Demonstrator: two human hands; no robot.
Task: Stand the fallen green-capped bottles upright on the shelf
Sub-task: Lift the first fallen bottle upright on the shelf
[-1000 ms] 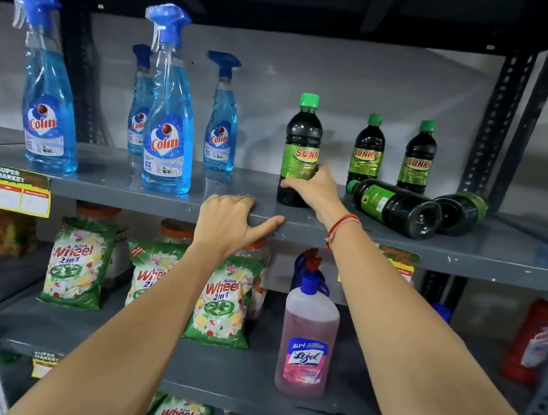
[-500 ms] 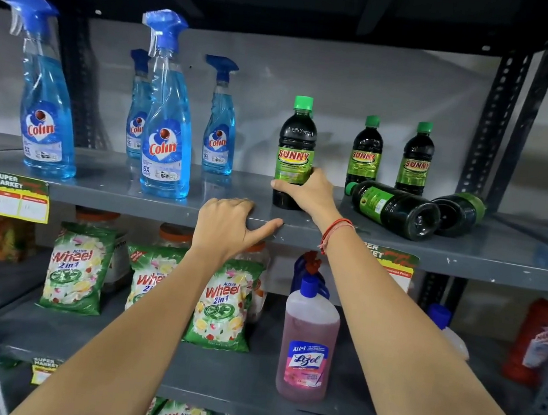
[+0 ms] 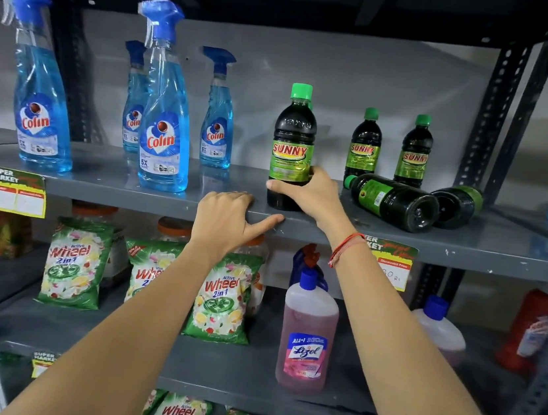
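A dark Sunny bottle with a green cap (image 3: 293, 140) stands upright near the front edge of the grey upper shelf (image 3: 129, 191). My right hand (image 3: 312, 196) wraps its lower part, the label facing me. To its right two more such bottles lie on their sides: one (image 3: 392, 201) with its cap pointing left, another (image 3: 455, 207) behind it. Two upright ones (image 3: 364, 146) (image 3: 415, 152) stand at the back. My left hand (image 3: 226, 217) rests on the shelf's front edge, fingers curled over it, holding nothing else.
Several blue Colin spray bottles (image 3: 167, 125) stand on the left of the same shelf. Below are Wheel detergent packs (image 3: 219, 300) and a pink Lizol bottle (image 3: 307, 335). A dark perforated upright (image 3: 494, 120) bounds the shelf on the right.
My right hand has turned the upright bottle so its label faces front and slid it slightly left. The left hand has stayed on the shelf edge.
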